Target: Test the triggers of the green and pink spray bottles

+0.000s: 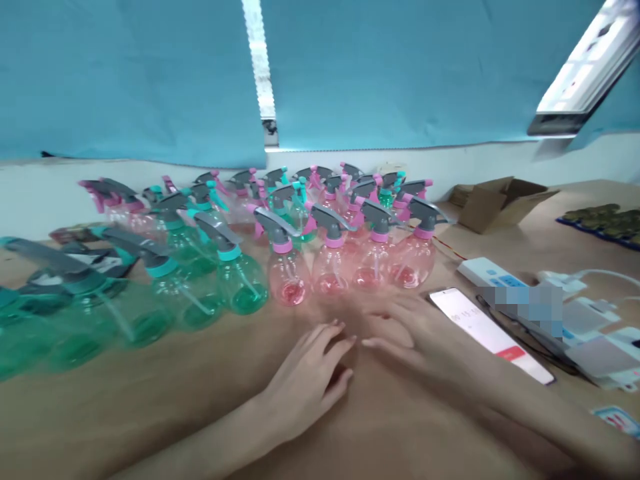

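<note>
My left hand (316, 365) rests low over the brown tabletop (360, 427), fingers loosely stretched with nothing in them. To its right lies my right hand (411, 330), also open, its thumb and fingers apart and pointing left. Just beyond both hands stand pink spray bottles (332, 263) with grey and pink trigger heads. Left of these are green spray bottles (243, 280) with grey and teal heads, several of them blurred. More spray bottles of both colours crowd behind, partly hidden by the front row. Neither hand touches a bottle.
A phone (493, 333) with a lit screen lies beside my right forearm. Past it are a white power strip (493, 273), plugged-in chargers (595, 320) and cables. An opened cardboard box (500, 203) sits at the back right. Blue sheeting (400, 73) covers the window.
</note>
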`<state>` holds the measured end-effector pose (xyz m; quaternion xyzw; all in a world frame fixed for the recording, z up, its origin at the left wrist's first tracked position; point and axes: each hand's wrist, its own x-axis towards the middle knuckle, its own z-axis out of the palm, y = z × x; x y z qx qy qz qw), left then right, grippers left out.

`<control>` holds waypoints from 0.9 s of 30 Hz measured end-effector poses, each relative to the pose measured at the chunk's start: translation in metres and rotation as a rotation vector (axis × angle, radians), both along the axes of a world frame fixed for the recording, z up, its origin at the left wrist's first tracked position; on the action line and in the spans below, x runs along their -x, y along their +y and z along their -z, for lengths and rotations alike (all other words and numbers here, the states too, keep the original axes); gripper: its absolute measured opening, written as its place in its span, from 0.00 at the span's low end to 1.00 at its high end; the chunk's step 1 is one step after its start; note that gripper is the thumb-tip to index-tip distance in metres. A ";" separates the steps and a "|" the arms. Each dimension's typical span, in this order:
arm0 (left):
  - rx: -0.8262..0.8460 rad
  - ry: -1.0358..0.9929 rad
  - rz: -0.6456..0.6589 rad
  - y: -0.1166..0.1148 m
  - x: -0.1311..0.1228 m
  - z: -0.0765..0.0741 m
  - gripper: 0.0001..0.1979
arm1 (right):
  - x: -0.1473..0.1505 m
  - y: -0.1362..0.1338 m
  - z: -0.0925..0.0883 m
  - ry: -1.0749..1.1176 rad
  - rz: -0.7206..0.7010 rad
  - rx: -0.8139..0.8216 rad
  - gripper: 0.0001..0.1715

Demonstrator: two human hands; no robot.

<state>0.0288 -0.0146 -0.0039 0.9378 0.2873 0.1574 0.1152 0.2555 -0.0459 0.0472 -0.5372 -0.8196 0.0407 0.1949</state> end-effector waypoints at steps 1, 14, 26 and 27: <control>-0.008 -0.008 -0.015 -0.002 0.011 0.000 0.19 | 0.012 0.002 -0.003 0.014 -0.083 0.077 0.17; -0.110 -0.119 -0.491 -0.053 0.186 -0.043 0.14 | 0.194 0.049 0.002 0.316 -0.669 0.273 0.07; -0.197 -0.707 -1.223 -0.046 0.354 -0.029 0.16 | 0.400 0.064 0.013 0.553 -0.852 0.373 0.17; -0.222 -0.732 -1.266 -0.039 0.367 -0.028 0.16 | 0.412 0.066 0.015 0.567 -0.853 0.395 0.19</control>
